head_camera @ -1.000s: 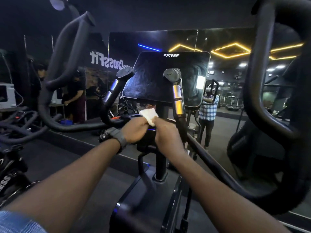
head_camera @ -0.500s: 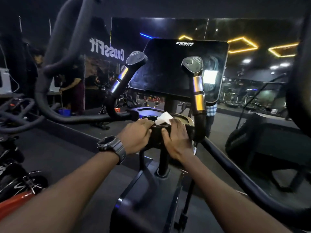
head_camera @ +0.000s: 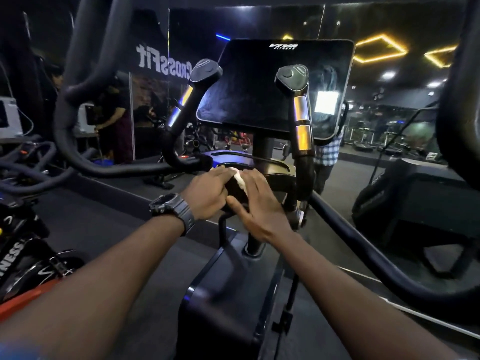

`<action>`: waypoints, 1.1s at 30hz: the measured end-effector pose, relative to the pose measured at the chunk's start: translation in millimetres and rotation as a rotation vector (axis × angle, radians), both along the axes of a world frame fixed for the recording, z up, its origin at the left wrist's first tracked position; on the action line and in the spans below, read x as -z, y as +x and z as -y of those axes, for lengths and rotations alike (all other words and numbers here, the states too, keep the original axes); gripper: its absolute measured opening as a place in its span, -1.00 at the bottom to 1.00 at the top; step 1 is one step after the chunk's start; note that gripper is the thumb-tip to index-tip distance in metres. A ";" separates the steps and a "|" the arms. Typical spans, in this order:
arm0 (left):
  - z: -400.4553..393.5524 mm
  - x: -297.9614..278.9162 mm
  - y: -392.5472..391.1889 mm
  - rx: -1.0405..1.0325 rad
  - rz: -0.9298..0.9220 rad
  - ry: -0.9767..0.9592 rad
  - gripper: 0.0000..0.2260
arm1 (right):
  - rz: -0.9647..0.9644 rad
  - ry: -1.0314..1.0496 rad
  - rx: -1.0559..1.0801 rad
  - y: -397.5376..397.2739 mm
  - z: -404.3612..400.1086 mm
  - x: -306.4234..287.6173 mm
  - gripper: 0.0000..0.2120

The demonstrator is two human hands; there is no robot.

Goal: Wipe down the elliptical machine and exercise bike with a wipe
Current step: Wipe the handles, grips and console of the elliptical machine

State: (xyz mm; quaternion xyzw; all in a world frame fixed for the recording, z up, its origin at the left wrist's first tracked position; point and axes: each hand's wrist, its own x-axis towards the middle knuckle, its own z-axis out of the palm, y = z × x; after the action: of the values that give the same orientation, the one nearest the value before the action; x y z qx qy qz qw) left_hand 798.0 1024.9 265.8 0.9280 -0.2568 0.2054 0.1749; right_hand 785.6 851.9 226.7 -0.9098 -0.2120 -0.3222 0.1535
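Wipe [head_camera: 240, 181], white and crumpled, lies on the dark tray below the console [head_camera: 275, 84] of the elliptical machine [head_camera: 233, 294], pressed between both hands near the centre of the view. Left hand [head_camera: 207, 193], with a dark watch [head_camera: 172, 207] on its wrist, rests on the tray's near edge, fingers extended and laid flat over the wipe's left side. Right hand [head_camera: 259, 206] lies beside it, fingers straight and spread, covering the wipe's right side; the thumb points left toward the other hand. Neither hand curls around the wipe. Two short grips with metallic bands rise left and right of the console. Long curved handlebars sweep past at far left and right. A mirror wall [head_camera: 155, 74] behind reflects reversed lettering and yellow ceiling lights [head_camera: 379, 49].
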 end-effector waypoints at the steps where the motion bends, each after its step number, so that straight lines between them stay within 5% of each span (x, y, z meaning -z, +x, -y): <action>1: 1.6 -2.4 -2.4 -0.005 -0.009 0.007 -0.39 | -0.002 0.001 0.027 2.9 6.4 -2.1 -0.19; 5: 5.9 -5.5 -8.5 -0.051 -0.038 0.035 -0.49 | -0.064 0.188 0.177 17.9 16.4 -8.7 0.04; 9: 11.7 -11.6 -13.5 -0.056 -0.041 0.012 -0.49 | 0.069 0.033 -0.036 11.3 8.2 13.6 -0.13; 15: 18.0 -16.6 -18.4 -0.117 -0.063 0.057 -0.51 | -0.105 0.131 0.202 16.5 21.6 -11.6 0.02; 20: 22.5 -20.0 -25.7 -0.152 -0.099 0.051 -0.53 | 0.085 -0.110 -0.071 11.1 17.3 6.9 -0.06; 24: 22.6 -25.2 -25.9 -0.201 -0.155 0.100 -0.53 | -0.053 0.045 0.162 23.3 27.9 0.1 0.08; 30: 26.1 -35.0 -33.4 -0.261 -0.191 0.112 -0.67 | 0.084 -0.213 -0.037 5.8 13.0 4.4 0.15; 33: 24.4 -34.7 -35.8 -0.250 -0.196 0.125 -0.55 | -0.008 -0.068 0.110 15.6 22.0 -7.2 0.13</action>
State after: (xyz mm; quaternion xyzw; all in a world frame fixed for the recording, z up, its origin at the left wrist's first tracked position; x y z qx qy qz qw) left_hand 762.1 1000.5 300.6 0.9774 -0.1334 0.1175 0.1141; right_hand 801.2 830.0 233.8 -0.9259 -0.1718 -0.3194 0.1055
